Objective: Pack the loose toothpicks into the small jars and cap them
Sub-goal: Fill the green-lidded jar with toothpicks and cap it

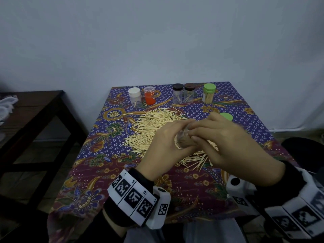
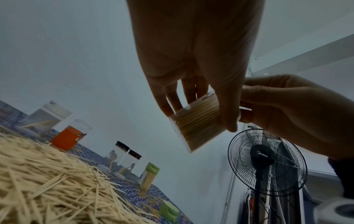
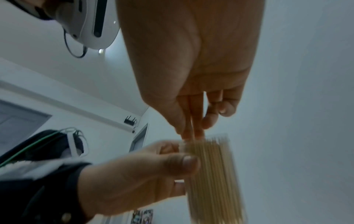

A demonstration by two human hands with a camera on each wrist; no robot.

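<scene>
A clear jar (image 1: 184,140) packed with toothpicks is held tilted above the loose toothpick pile (image 1: 154,127). My left hand (image 1: 172,137) grips the jar (image 2: 197,133) round its side, thumb on one face and fingers on the other. At the jar's open mouth, the thumb and fingertips of my right hand (image 1: 196,133) come together on the toothpick tips (image 3: 216,140). In the right wrist view the right hand (image 3: 191,133) is blurred, with the left hand (image 3: 172,165) below it. A loose green cap (image 1: 226,116) lies on the cloth behind my right hand.
Along the table's far edge stand a white-capped jar (image 1: 134,96), an orange jar (image 1: 149,95), two dark-capped jars (image 1: 177,93) (image 1: 189,92) and a full green-capped jar (image 1: 209,93). A dark wooden side table (image 1: 35,106) is at the left. A black fan (image 2: 266,160) stands to the right.
</scene>
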